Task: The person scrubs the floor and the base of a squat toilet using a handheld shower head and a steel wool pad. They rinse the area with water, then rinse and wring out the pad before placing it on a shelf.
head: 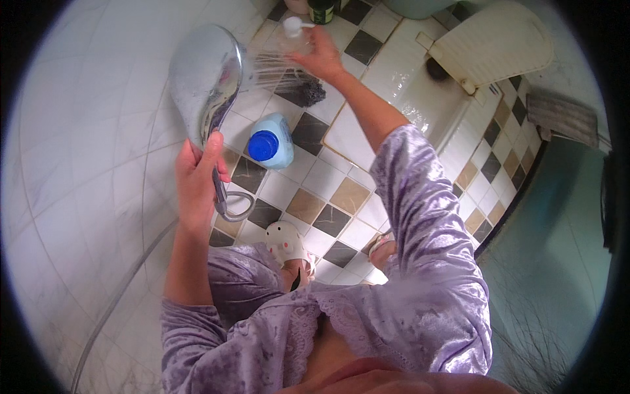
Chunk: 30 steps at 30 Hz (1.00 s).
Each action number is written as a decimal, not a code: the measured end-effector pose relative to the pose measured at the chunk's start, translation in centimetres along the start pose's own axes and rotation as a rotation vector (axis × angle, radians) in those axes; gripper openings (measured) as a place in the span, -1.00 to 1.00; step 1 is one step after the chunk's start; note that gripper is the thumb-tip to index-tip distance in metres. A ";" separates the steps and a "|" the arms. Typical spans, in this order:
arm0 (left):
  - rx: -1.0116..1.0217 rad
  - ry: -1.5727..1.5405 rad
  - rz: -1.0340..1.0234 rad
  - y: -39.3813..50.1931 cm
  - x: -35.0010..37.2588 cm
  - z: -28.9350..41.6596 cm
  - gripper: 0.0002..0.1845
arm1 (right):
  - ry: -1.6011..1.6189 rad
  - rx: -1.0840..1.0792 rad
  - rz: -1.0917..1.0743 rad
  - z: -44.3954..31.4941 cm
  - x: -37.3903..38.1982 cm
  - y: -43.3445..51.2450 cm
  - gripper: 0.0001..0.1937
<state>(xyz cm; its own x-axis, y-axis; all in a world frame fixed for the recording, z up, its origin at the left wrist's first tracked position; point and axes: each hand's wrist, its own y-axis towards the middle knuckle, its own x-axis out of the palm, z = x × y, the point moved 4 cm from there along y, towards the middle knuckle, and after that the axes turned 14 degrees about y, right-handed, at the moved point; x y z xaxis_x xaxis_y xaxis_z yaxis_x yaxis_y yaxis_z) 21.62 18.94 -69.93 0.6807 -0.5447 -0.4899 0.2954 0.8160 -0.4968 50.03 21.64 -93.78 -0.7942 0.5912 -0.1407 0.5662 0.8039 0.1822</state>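
Note:
My left hand [197,172] is closed around the handle of a chrome shower head [211,79], which sprays water to the right. In the spray, near the top, my right hand [320,54] is on a clear bottle [295,42] with a white pump top [294,26]. Between the hands and lower down, a light blue plastic bottle with a dark blue cap [264,146] stands on the tiled floor. A dark wet patch or clump [310,91], its kind unclear, lies on the tiles below my right hand. The bent shower hose [238,216] hangs from the handle.
A white squat toilet basin [398,98] is set in a raised ledge at the right, with an upright cream-coloured cover [492,44] beside it. A dark green container [321,11] stands at the top. A grey cloth [561,115] hangs far right. White tiled wall [88,147] rises at left.

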 end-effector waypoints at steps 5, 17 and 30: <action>-0.068 -0.027 -0.050 0.1 1.2 0.6 -0.66 | -0.366 -0.055 0.132 -0.1 -9.4 1.1 -0.29; 0.078 0.033 0.057 1.3 0.6 0.1 -0.68 | -0.455 0.065 -0.370 -2.1 -3.9 -9.9 -0.58; 0.146 0.160 0.183 -1.5 -2.0 -0.7 -0.72 | -0.661 -0.253 -0.431 1.5 1.1 -9.7 -0.59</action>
<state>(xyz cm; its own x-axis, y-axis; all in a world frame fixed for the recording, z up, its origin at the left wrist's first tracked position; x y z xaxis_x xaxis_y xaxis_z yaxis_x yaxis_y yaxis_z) 19.34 18.70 -68.65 0.6206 -0.3996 -0.6747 0.2788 0.9166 -0.2865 44.02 14.62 -97.13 -0.5919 0.2146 -0.7769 0.1127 0.9765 0.1839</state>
